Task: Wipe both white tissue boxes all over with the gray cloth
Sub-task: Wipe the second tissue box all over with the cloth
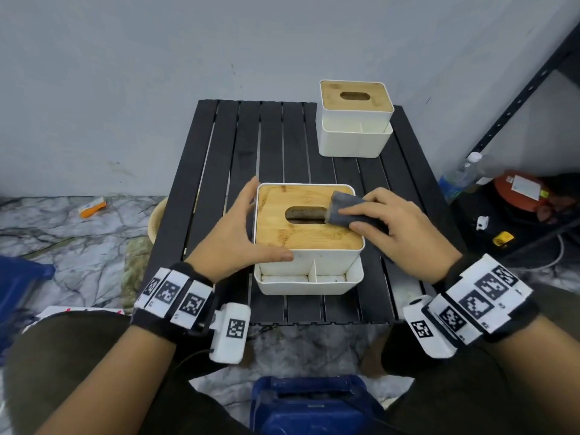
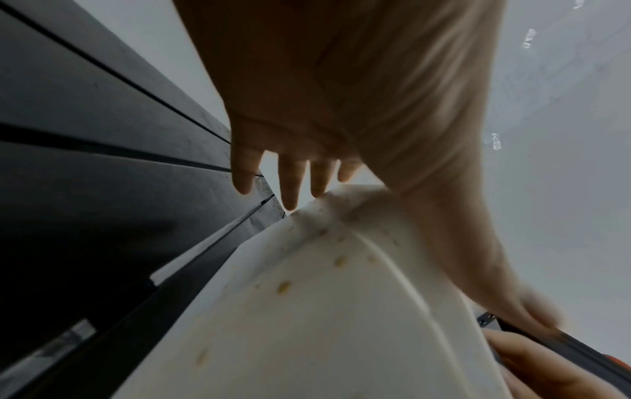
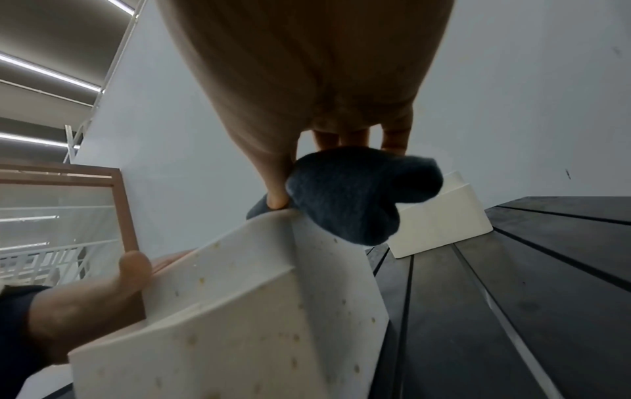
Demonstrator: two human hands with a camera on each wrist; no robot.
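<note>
The near white tissue box (image 1: 309, 271) with a bamboo lid stands mid-table, its walls speckled with yellowish spots (image 2: 324, 310) (image 3: 256, 297). My left hand (image 1: 248, 221) steadies it, straight fingers (image 2: 290, 183) along its left wall and thumb on the front wall. My right hand (image 1: 361, 219) grips the folded gray cloth (image 1: 345, 208) and presses it on the lid's right side beside the slot; in the right wrist view the cloth (image 3: 358, 194) bulges under the fingers at the box's top edge. The far white tissue box (image 1: 354, 142) (image 3: 440, 224) stands untouched at the back right.
The black slatted table (image 1: 219, 152) stands against a gray wall. A black metal shelf (image 1: 518, 98) rises at the right, with a plastic bottle (image 1: 464, 171) and an orange-red item (image 1: 521, 193) beside it. A beige basin (image 1: 155, 221) sits under the table's left edge.
</note>
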